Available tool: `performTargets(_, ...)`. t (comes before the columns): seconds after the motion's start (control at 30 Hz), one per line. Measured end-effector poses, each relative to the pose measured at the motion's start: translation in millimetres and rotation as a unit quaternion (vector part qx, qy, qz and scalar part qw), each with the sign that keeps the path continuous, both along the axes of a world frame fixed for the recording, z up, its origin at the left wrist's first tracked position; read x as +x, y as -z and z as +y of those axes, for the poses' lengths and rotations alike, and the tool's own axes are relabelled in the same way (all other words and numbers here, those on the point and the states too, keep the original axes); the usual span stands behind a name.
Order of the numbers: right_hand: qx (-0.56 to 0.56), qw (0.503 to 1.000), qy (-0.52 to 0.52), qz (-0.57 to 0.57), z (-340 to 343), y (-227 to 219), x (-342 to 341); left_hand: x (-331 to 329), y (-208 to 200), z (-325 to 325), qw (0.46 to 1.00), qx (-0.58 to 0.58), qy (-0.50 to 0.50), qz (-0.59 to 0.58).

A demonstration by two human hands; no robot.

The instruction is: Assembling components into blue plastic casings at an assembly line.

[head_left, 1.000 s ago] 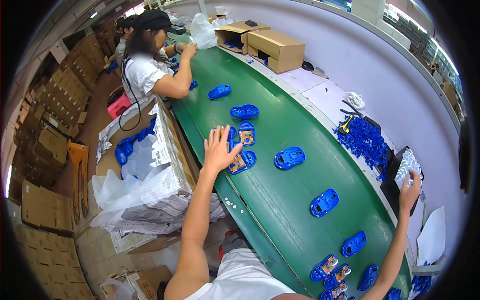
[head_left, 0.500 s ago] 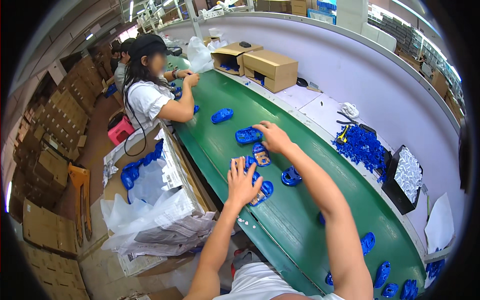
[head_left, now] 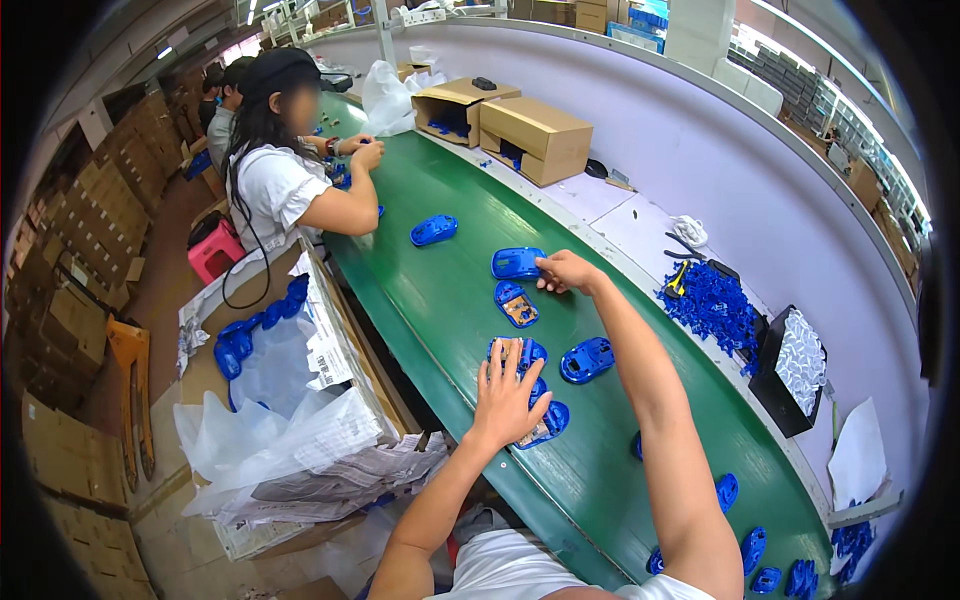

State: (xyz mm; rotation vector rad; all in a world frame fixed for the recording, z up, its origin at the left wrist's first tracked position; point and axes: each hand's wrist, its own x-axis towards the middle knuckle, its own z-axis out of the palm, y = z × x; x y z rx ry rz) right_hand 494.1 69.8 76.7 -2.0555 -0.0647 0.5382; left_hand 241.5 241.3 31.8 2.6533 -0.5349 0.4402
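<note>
My right hand (head_left: pixel 568 272) pinches the end of a blue oval plastic shell (head_left: pixel 515 263), shaped like a computer mouse, over the green conveyor belt (head_left: pixel 420 290). Just below it on the belt is an open blue shell (head_left: pixel 517 305) with a copper-brown circuit board inside. My left hand (head_left: pixel 503 400) lies with fingers spread over a group of similar open shells and boards (head_left: pixel 545 425), partly hiding them. Between my arms sits another blue shell (head_left: pixel 586 360). Farther up the belt lies a single blue shell (head_left: pixel 434 230).
At left, a co-worker (head_left: pixel 290 190) works at the belt beside a large carton (head_left: pixel 385 400) holding blue parts and plastic film. Along the right ledge are cartons (head_left: pixel 535 140), a heap of small blue pieces (head_left: pixel 708 305) and a black tray (head_left: pixel 790 370) of whitish parts. More shells (head_left: pixel 753 550) lie lower right.
My right hand has closed on the far shell and turned it from its hollow side to its smoother side. My left hand stays over the group. The whole view has shifted slightly.
</note>
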Motion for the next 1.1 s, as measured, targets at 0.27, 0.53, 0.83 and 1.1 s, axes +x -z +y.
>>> performTargets(0.27, -0.142, 0.867, -0.025, -0.477, 8, 16, -34, -4, -4, -3, 1.0, -0.022, 0.012, 0.018)
performTargets(0.53, -0.265, 0.819, -0.166, -0.481, 7, 3, -131, -43, -16, -7, 0.998, -0.038, 0.047, 0.033)
performTargets(0.83, -0.389, 0.84, -0.169, -0.339, -54, -12, -151, -15, -37, 44, 0.989, 0.086, 0.085, 0.086)
performTargets(1.1, -0.288, 0.883, -0.085, -0.361, -64, -10, -151, 37, -26, 52, 0.987, -0.013, 0.135, 0.088)
